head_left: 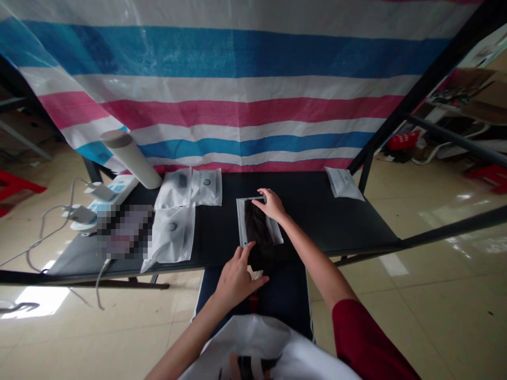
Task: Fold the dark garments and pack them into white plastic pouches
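Note:
A folded black item (pixel 259 227), apparently cloth, lies on a pale plastic bag (pixel 241 211) at the middle of the table's front part. Its lower end reaches over the table's front edge. My right hand (pixel 271 205) is at the top end of the bag, thumb on or just above the black item and fingers apart from it. Near the lower left side of the black item is my left hand (pixel 234 277), with thumb and index finger spread wide. The left index fingertip touches or nearly touches the item's side.
Several packed frosted bags (pixel 173 235) lie left of the middle, and another bag (pixel 344 183) is at the far right corner. A white bottle (pixel 134 161), a power strip (pixel 109 200) with chargers and a blurred-out device (pixel 125 229) with a cable occupy the left end. A striped sheet (pixel 237 89) hangs behind.

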`<act>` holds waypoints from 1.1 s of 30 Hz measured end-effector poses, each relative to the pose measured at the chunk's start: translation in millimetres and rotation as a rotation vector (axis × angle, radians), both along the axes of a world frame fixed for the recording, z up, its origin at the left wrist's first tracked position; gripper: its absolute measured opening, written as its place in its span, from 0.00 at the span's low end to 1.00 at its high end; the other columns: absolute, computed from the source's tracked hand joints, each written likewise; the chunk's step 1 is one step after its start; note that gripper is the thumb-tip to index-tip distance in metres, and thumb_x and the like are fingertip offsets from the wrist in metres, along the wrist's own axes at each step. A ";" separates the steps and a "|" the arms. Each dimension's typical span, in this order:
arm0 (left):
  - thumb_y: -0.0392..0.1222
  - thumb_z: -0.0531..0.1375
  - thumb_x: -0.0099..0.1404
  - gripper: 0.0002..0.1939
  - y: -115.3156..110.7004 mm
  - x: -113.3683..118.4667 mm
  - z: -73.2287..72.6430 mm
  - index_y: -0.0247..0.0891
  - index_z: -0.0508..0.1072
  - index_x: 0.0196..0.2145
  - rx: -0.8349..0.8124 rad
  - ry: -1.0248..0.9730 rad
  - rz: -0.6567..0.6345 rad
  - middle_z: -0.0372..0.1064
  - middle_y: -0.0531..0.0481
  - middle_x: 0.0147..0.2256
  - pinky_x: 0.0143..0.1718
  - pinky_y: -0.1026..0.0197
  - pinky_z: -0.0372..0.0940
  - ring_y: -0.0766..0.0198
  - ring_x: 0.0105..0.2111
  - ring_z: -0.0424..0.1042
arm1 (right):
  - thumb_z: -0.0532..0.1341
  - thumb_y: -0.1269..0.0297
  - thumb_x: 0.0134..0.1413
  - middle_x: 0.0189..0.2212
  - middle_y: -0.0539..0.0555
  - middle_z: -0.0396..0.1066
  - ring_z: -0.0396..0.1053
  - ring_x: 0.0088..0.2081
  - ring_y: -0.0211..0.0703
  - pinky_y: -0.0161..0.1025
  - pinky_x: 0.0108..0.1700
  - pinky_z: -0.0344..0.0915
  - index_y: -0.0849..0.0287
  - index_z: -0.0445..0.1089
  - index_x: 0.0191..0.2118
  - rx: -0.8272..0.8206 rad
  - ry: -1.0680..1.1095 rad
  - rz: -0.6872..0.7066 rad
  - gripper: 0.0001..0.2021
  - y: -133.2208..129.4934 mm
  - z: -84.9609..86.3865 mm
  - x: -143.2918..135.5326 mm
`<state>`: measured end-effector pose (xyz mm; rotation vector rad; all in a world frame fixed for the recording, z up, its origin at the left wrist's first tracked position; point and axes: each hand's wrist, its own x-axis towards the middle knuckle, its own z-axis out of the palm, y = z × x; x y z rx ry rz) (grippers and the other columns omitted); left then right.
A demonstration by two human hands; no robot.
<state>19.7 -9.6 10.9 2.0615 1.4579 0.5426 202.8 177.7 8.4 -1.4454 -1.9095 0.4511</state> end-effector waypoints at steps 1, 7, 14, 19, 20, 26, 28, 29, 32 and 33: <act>0.53 0.70 0.50 0.49 2.2 -4.6 3.0 0.44 0.54 0.64 0.068 0.037 -0.003 0.66 0.40 0.50 0.46 0.51 0.67 0.48 0.46 0.71 | 0.62 0.58 0.57 0.48 0.59 0.72 0.69 0.51 0.48 0.43 0.55 0.63 0.58 0.69 0.51 0.052 0.015 -0.012 0.18 -10.6 5.7 5.4; 0.43 0.67 0.55 0.42 22.4 -20.4 -13.1 0.48 0.57 0.64 0.263 0.161 -0.280 0.55 0.43 0.64 0.61 0.43 0.55 0.45 0.64 0.53 | 0.61 0.53 0.56 0.57 0.57 0.68 0.61 0.61 0.52 0.50 0.63 0.56 0.54 0.65 0.58 0.022 -0.102 0.294 0.25 -112.6 14.6 35.0; 0.27 0.56 0.57 0.33 10.7 -22.7 -29.5 0.46 0.66 0.59 0.228 0.088 -0.279 0.63 0.47 0.60 0.62 0.46 0.56 0.52 0.63 0.57 | 0.66 0.67 0.50 0.62 0.57 0.63 0.57 0.64 0.53 0.55 0.64 0.52 0.51 0.58 0.65 -0.041 -0.246 0.411 0.35 -173.5 -25.1 36.6; 0.40 0.56 0.66 0.18 12.1 -23.4 -17.1 0.40 0.68 0.54 0.162 -0.081 -0.159 0.71 0.44 0.50 0.54 0.51 0.64 0.55 0.52 0.69 | 0.63 0.73 0.52 0.49 0.58 0.74 0.66 0.56 0.52 0.50 0.56 0.61 0.57 0.71 0.51 0.000 -0.127 0.327 0.19 -162.8 -27.2 29.2; 0.44 0.55 0.68 0.14 15.6 -21.8 -16.7 0.39 0.71 0.50 0.143 -0.096 -0.114 0.73 0.44 0.46 0.50 0.52 0.65 0.55 0.48 0.70 | 0.63 0.71 0.53 0.46 0.58 0.75 0.69 0.53 0.52 0.49 0.54 0.63 0.58 0.72 0.47 0.001 -0.099 0.274 0.15 -159.9 -27.3 25.5; 0.52 0.49 0.72 0.25 42.4 -2.7 -25.3 0.38 0.69 0.22 0.198 -0.008 0.144 0.68 0.45 0.31 0.39 0.58 0.63 0.58 0.36 0.67 | 0.60 0.56 0.59 0.33 0.56 0.74 0.72 0.39 0.50 0.44 0.44 0.67 0.57 0.72 0.35 -0.027 0.015 -0.052 0.10 -151.3 -31.6 -2.2; 0.53 0.49 0.71 0.26 50.1 2.6 -25.9 0.38 0.68 0.20 0.199 0.065 0.165 0.68 0.45 0.29 0.37 0.58 0.61 0.58 0.34 0.66 | 0.61 0.56 0.57 0.41 0.60 0.73 0.71 0.44 0.52 0.46 0.47 0.68 0.60 0.70 0.47 0.044 0.041 -0.152 0.16 -152.8 -30.8 -6.6; 0.54 0.50 0.71 0.26 53.4 4.3 -25.3 0.38 0.69 0.20 0.190 0.101 0.161 0.68 0.45 0.29 0.36 0.58 0.60 0.58 0.34 0.66 | 0.62 0.57 0.56 0.45 0.63 0.71 0.70 0.48 0.54 0.48 0.50 0.67 0.61 0.67 0.52 0.096 0.033 -0.179 0.20 -154.4 -29.3 -7.3; 0.54 0.50 0.71 0.26 60.3 6.7 -22.2 0.38 0.70 0.21 0.155 0.190 0.157 0.71 0.45 0.31 0.34 0.59 0.57 0.57 0.36 0.67 | 0.62 0.62 0.53 0.56 0.64 0.66 0.62 0.59 0.56 0.54 0.59 0.60 0.60 0.63 0.57 0.194 -0.105 -0.052 0.25 -160.2 -20.8 -6.7; 0.54 0.50 0.71 0.25 61.3 6.7 -21.5 0.38 0.70 0.21 0.145 0.204 0.155 0.71 0.45 0.31 0.34 0.59 0.57 0.57 0.36 0.67 | 0.62 0.63 0.52 0.58 0.63 0.64 0.59 0.61 0.57 0.55 0.61 0.57 0.59 0.65 0.56 0.193 -0.166 0.029 0.24 -161.8 -17.5 -6.5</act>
